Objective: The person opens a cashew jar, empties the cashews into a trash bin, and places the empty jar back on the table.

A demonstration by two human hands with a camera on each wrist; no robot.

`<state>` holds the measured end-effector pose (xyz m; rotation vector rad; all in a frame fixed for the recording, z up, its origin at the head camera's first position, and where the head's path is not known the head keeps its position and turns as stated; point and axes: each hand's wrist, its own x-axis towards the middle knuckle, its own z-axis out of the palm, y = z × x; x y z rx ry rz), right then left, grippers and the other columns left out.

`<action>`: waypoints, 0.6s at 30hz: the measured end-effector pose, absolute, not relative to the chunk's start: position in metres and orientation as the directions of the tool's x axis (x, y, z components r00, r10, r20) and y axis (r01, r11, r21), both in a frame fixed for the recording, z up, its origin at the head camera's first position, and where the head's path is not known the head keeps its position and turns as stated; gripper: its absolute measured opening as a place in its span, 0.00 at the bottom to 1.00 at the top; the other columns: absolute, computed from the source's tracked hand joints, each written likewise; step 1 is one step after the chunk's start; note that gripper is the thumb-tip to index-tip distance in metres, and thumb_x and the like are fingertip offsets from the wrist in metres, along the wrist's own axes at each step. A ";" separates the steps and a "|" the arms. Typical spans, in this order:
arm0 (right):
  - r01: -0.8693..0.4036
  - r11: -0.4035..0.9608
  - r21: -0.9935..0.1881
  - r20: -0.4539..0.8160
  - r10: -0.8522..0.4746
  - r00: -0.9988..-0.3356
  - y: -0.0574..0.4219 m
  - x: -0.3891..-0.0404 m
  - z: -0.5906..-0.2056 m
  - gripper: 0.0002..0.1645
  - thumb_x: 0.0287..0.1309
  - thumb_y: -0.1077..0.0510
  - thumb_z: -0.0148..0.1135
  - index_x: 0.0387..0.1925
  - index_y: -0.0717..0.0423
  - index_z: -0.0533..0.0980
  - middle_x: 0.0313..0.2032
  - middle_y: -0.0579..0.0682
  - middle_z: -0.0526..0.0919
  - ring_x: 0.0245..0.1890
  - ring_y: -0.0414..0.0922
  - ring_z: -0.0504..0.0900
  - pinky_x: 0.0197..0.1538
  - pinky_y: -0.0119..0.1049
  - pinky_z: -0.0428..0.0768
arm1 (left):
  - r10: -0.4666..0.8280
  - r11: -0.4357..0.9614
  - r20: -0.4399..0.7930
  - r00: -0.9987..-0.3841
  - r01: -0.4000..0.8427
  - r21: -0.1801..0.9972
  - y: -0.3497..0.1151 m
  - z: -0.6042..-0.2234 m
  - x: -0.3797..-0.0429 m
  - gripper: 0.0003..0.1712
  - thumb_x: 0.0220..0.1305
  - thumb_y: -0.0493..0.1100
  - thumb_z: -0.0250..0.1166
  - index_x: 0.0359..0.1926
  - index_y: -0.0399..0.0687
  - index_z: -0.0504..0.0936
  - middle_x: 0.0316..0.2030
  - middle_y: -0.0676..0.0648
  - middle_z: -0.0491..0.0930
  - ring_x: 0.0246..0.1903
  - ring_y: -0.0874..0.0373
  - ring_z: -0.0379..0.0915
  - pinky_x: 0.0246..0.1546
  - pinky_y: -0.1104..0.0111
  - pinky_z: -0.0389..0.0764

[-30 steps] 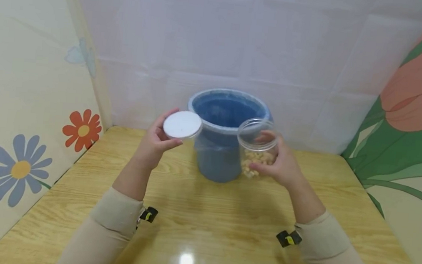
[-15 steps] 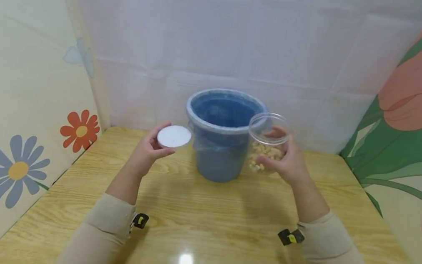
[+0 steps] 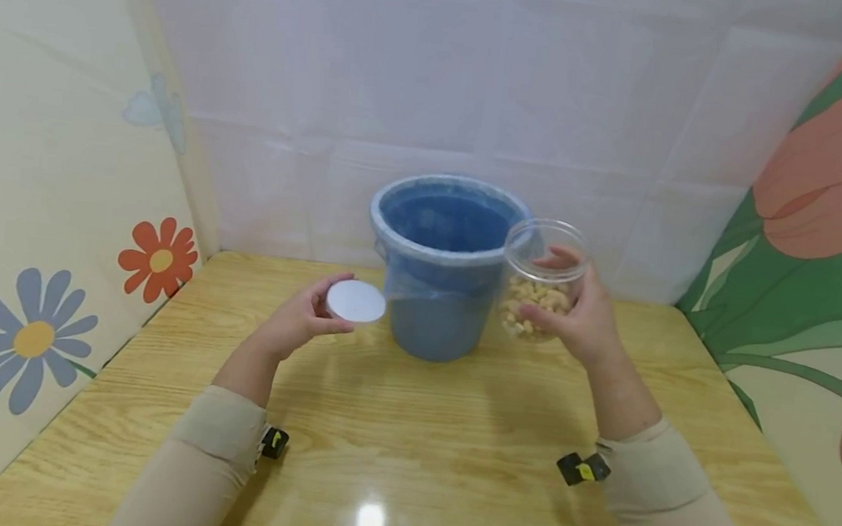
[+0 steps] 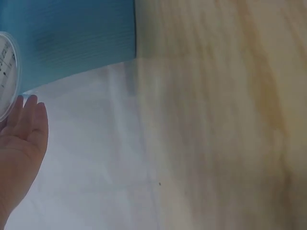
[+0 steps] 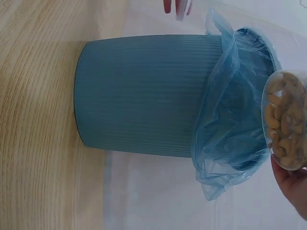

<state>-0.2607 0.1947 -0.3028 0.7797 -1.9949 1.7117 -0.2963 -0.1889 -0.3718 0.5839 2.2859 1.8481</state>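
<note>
1. Both hands are busy: the left hand (image 3: 295, 323) pinches a round white plastic lid (image 3: 355, 301) by its edge, held low over the table, left of the bin.
2. Right hand (image 3: 584, 323) is wrapped around a clear plastic jar of pale cashew nuts (image 3: 542, 280), held upright and lifted, just beside the right rim of the bin.
3. Progress, as I read it: lid already off and jar mouth open, but the nuts sit inside the jar, nothing tipped out yet.
4. Between the hands stands a ribbed blue plastic bin with a thin blue liner bag (image 3: 442, 265), near the far edge of the wooden table (image 3: 404, 454).
5. Floral panels close the left and right sides; nothing stands between jar and bin.
</note>
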 end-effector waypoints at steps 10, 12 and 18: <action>-0.640 0.104 -0.761 0.623 -0.157 -0.766 0.194 -0.260 -0.301 0.46 0.32 0.80 0.65 0.57 0.71 0.57 0.46 0.47 0.75 0.49 0.41 0.74 0.58 0.29 0.66 | 0.522 0.299 0.067 -0.850 0.256 0.919 -0.179 -0.386 -0.299 0.49 0.46 0.40 0.72 0.67 0.44 0.56 0.56 0.39 0.68 0.52 0.46 0.67 0.47 0.62 0.75; -0.638 0.112 -0.762 0.621 -0.156 -0.768 0.194 -0.259 -0.301 0.46 0.32 0.80 0.65 0.58 0.69 0.58 0.47 0.48 0.75 0.49 0.40 0.74 0.58 0.29 0.66 | 0.542 0.332 0.044 -0.839 0.262 0.906 -0.175 -0.385 -0.298 0.49 0.46 0.41 0.73 0.67 0.43 0.56 0.55 0.39 0.68 0.53 0.46 0.67 0.48 0.60 0.74; -0.633 0.101 -0.768 0.617 -0.150 -0.773 0.194 -0.257 -0.299 0.46 0.32 0.81 0.65 0.58 0.68 0.58 0.47 0.49 0.74 0.49 0.41 0.73 0.58 0.29 0.66 | 0.604 0.380 0.024 -0.797 0.314 0.870 -0.164 -0.386 -0.298 0.49 0.44 0.42 0.74 0.66 0.41 0.58 0.54 0.43 0.70 0.54 0.50 0.66 0.53 0.58 0.69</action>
